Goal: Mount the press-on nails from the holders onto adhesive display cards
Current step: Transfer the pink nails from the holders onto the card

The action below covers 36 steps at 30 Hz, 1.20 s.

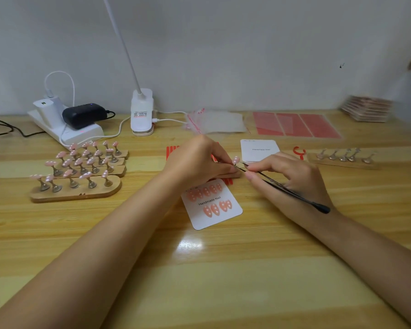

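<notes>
My left hand (197, 160) pinches the metal stem under a pink nail (235, 159) standing on a wooden holder (233, 175) at the table's middle. My right hand (287, 176) grips black tweezers (282, 186), their tips touching the stem just below that nail. A white "Handmade Nail" card (211, 205) with several pink nails stuck on it lies in front of the hands. A blank card (259, 150) lies behind them. Wooden holders (76, 186) full of pink nails stand at the left. A holder with bare stems (342, 160) sits at the right.
A white power strip (64, 129) with chargers and a clip lamp base (141, 112) stand at the back left. Clear bags (216, 122), red adhesive sheets (294, 125) and a stack of cards (367, 108) lie along the back. Red strips (172, 150) lie behind my left hand.
</notes>
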Motion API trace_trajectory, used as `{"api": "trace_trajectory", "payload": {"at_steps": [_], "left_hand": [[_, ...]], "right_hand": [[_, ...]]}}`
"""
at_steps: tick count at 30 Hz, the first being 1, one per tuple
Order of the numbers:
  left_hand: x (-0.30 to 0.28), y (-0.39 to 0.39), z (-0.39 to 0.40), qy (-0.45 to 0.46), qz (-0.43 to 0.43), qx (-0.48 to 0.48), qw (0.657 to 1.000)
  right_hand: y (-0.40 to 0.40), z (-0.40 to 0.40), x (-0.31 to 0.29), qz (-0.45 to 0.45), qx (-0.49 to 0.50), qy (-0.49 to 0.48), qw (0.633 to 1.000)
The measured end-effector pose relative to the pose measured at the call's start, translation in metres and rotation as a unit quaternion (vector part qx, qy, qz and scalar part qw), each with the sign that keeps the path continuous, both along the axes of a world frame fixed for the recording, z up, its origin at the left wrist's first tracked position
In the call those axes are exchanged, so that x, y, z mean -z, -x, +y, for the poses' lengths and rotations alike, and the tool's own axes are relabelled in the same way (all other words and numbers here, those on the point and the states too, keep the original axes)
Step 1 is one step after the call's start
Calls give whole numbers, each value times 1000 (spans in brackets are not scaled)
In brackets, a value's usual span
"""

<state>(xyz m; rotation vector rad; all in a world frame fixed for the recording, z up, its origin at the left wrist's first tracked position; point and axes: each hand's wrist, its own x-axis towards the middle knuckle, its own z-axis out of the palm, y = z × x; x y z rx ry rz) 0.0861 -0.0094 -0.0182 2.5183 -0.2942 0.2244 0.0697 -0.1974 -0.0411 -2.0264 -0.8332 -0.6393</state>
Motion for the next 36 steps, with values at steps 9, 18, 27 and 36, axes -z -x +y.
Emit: {"api": "trace_trajectory", "payload": {"at_steps": [9,18,27,36], "left_hand": [[-1,0,-1,3,10,12,1000],[1,-1,-1,7,8,13,1000],[1,1,-1,9,5,10,1000],[1,1,-3,3,16,-12,1000]], "right_hand": [[-3,0,0,-60,7,46,997],[-1,-3,-5,-132,-12,107,985],[-5,-3,-4,-151,-4,101,983],[-1,5,-11,49,36,-71,996]]}}
